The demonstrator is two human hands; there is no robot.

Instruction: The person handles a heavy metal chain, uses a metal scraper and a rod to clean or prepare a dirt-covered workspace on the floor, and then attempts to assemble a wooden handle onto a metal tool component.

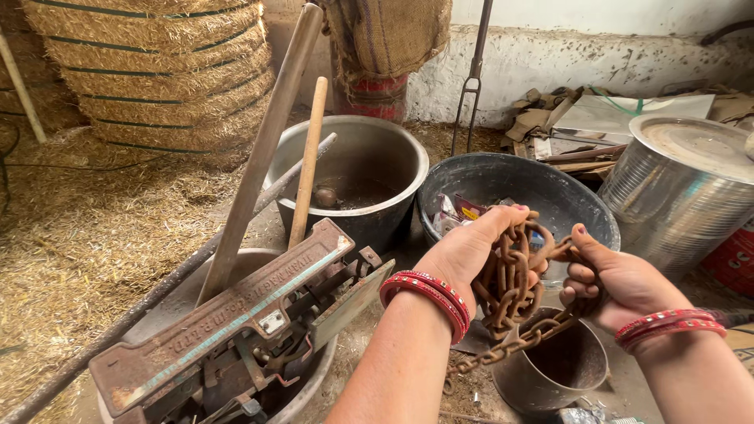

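A rusty iron chain hangs bunched between both hands at the right centre. My left hand cups the bundle of links from the left, fingers curled over its top. My right hand grips the chain from the right, thumb up. A loose length of chain trails down toward the floor. Red bangles circle both wrists. Under the hands stands a small dark metal pot.
A dark round tub with packets sits behind the hands. Beside it are a metal bucket with wooden handles, a rusty iron tool in a pan, a shiny steel drum, straw bundles and straw-strewn floor.
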